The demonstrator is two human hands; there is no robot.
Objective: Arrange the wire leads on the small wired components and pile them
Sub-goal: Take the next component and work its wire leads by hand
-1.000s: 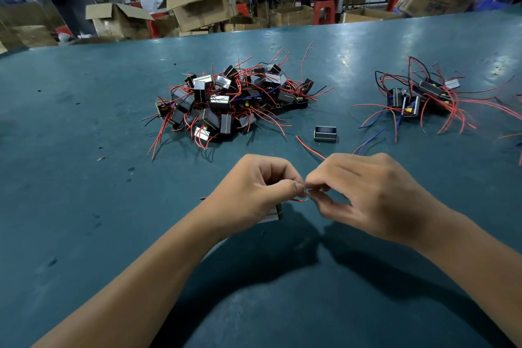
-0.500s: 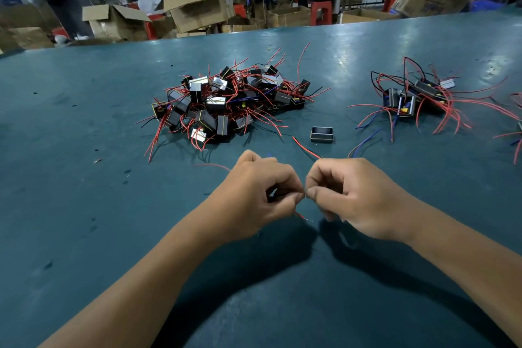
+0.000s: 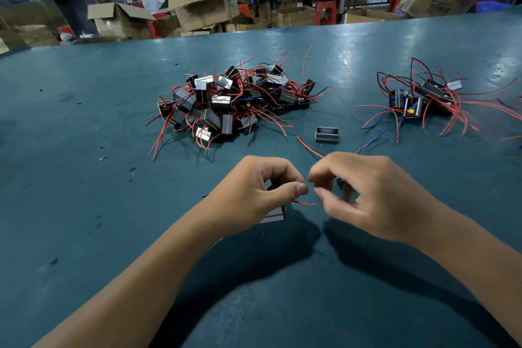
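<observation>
My left hand (image 3: 254, 192) curls round a small black component (image 3: 275, 216), mostly hidden under the palm. A short red lead (image 3: 300, 203) sticks out below its thumb. My right hand (image 3: 367, 195) sits just right of it, thumb and forefinger pinched near a thin bare wire end (image 3: 312, 188); a red wire (image 3: 309, 147) and a blue wire (image 3: 370, 144) run out from behind it. A large pile of black components with red leads (image 3: 231, 102) lies ahead on the green table (image 3: 84, 150). A smaller pile (image 3: 421, 99) lies at the right.
A single black component (image 3: 327, 134) lies alone between the piles. Cardboard boxes (image 3: 203, 5) and people at other benches stand beyond the table's far edge. Small bits of debris (image 3: 103, 158) dot the table at the left.
My hands have drawn slightly apart and the short red lead now shows below my left thumb. The piles have not moved.
</observation>
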